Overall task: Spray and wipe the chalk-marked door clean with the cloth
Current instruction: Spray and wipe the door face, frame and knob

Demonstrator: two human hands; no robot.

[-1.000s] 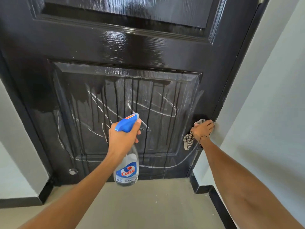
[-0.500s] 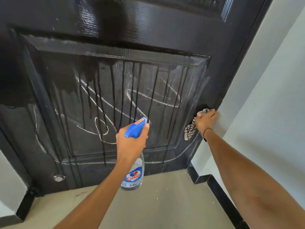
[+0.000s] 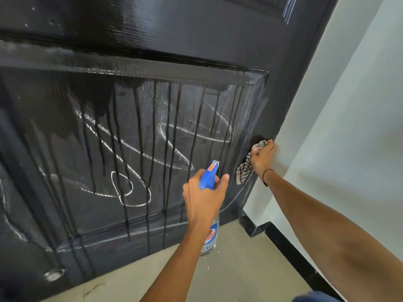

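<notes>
While left hand point(image 3: 204, 198) grips spray bottle point(image 3: 210, 235), label unreadable

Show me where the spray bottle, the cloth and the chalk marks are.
spray bottle point(image 3: 208, 176), head view, blue trigger head
cloth point(image 3: 243, 171), head view, striped hanging end
chalk marks point(image 3: 135, 149), head view, long diagonal stroke

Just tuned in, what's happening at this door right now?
A person is cleaning chalk off a dark door. The left hand grips a blue-headed spray bottle aimed at the lower panel, where the chalk scribbles remain under dark drip streaks. The right hand holds a striped cloth against the door's right edge.
</notes>
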